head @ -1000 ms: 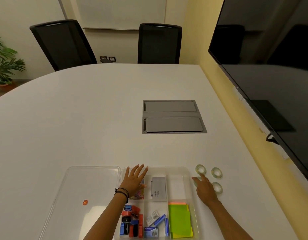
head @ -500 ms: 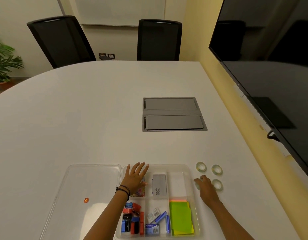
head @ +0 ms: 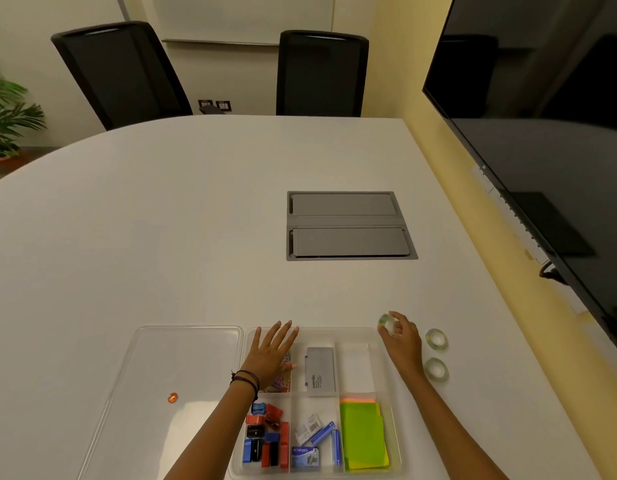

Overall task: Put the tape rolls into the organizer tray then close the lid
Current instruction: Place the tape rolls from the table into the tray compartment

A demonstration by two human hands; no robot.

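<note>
A clear organizer tray (head: 380, 336) lies at the near table edge, divided into compartments. Its clear lid (head: 182, 362) lies flat to the left, touching it. My left hand (head: 270, 353) rests flat, fingers spread, on the tray's far-left compartment. My right hand (head: 402, 342) pinches a clear tape roll (head: 386, 322) lifted just above the tray's far-right corner. Two more tape rolls (head: 436, 338) (head: 436, 368) lie on the table right of the tray.
The tray holds a grey box (head: 320, 370), green sticky notes (head: 362, 434), staple boxes (head: 305, 457) and red, blue and black clips (head: 265, 441). A grey cable hatch (head: 348, 225) sits mid-table. A big dark screen (head: 542, 133) lines the right wall; two chairs stand beyond.
My right hand closed on a tape roll beside the tray and lifted it up and towards the tray's far-right corner. Three rolls lay loose before; two lie there now. My left hand stayed put.
</note>
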